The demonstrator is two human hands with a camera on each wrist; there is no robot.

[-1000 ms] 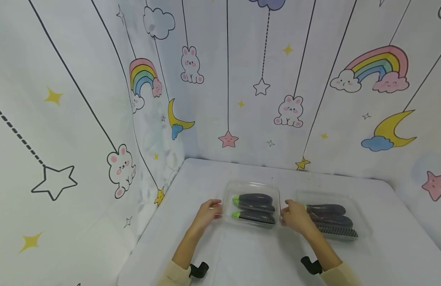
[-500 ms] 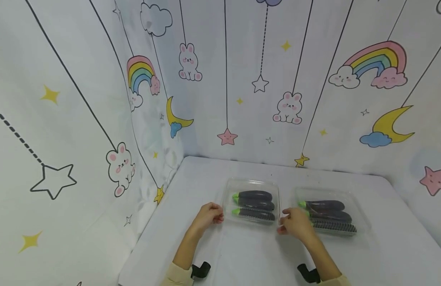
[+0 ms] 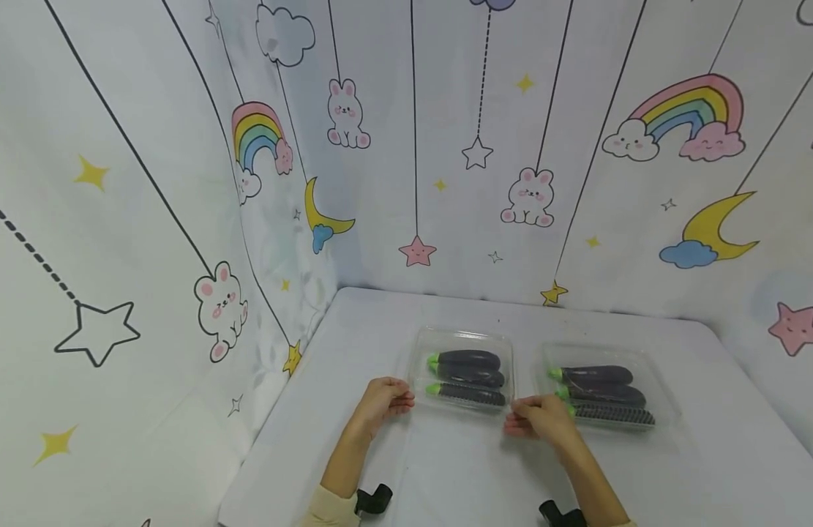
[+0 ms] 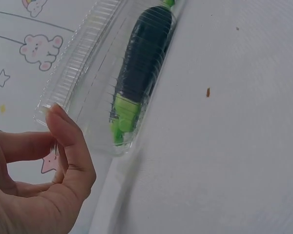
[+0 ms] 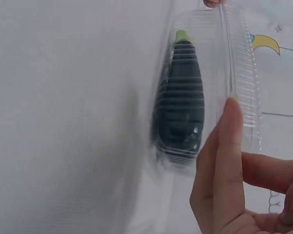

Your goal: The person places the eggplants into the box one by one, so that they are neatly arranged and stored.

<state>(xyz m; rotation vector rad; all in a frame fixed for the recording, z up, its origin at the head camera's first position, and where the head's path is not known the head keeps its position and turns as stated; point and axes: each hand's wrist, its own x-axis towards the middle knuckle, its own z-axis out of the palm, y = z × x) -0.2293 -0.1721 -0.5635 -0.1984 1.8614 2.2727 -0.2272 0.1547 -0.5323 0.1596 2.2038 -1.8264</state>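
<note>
A clear plastic clamshell box [image 3: 464, 336] lies on the table between my hands, with three dark eggplants [image 3: 469, 378] with green stems inside. My left hand [image 3: 382, 401] pinches the rim at its near left corner; in the left wrist view the bent fingers [image 4: 75, 151] and thumb meet there. My right hand [image 3: 540, 420] pinches the rim at the near right corner, and the right wrist view shows a fingertip along the lid seam [image 5: 226, 63]. Behind the ribbed wall, one eggplant [image 5: 180, 97] shows most plainly.
To the right, close to my right hand, stands a second clear box [image 3: 658, 369] with three eggplants [image 3: 600, 395]. The white table [image 3: 446, 483] runs back to a cloth backdrop [image 3: 459, 212] printed with rabbits, rainbows and stars. A small brown speck [image 4: 208, 92] lies on the cloth.
My right hand has slid down along the box's right side to its near corner. My left hand has shifted slightly toward the near left corner. Both boxes stay in place.
</note>
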